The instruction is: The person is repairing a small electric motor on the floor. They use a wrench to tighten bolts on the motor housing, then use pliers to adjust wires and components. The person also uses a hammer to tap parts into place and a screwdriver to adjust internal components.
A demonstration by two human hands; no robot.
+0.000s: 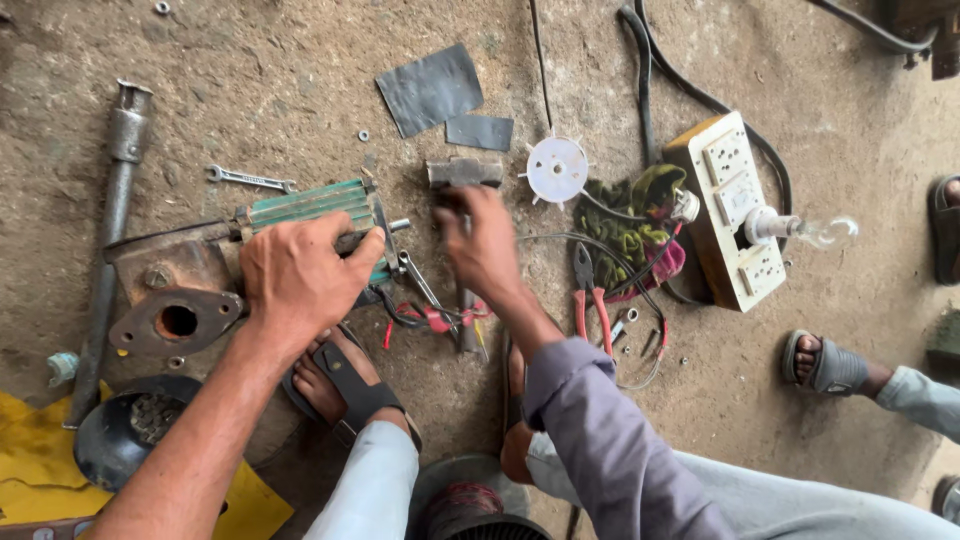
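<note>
The left hand [298, 272] lies palm-down on a small green finned motor [312, 205] that rests on the dirt floor [250, 80], its fingers curled over the motor's near end where a short shaft [399, 225] sticks out toward the right hand. The right hand [482, 243] is blurred; it is closed around the handle of a hammer [464, 172], whose dark head shows just beyond the knuckles. The 2 hands are apart, with the shaft and a small spanner [418, 280] between them.

Left of the left hand, touching the motor's body, sits a rusty pump casing [175, 300] with a round hole in its flange. Beyond that lies a long grey steel pipe [110, 230], and farther ahead of the left hand a thin wrench [250, 180]. Near the left forearm is a dark bowl [120, 435] holding small parts, on a yellow sheet [30, 450].

Ahead of the right hand lie 2 dark rubber pieces [432, 88] and a white plastic fan wheel [557, 170]. To the right of the right hand are red-handled pliers [588, 295], a heap of green cloth [630, 225] and a wooden switchboard [730, 210] with a bare bulb [820, 232] fitted to it. Red wires [435, 318] lie just below the hands, near the person's sandalled foot [340, 380]. Another person's sandalled foot [828, 365] shows well to the right.
</note>
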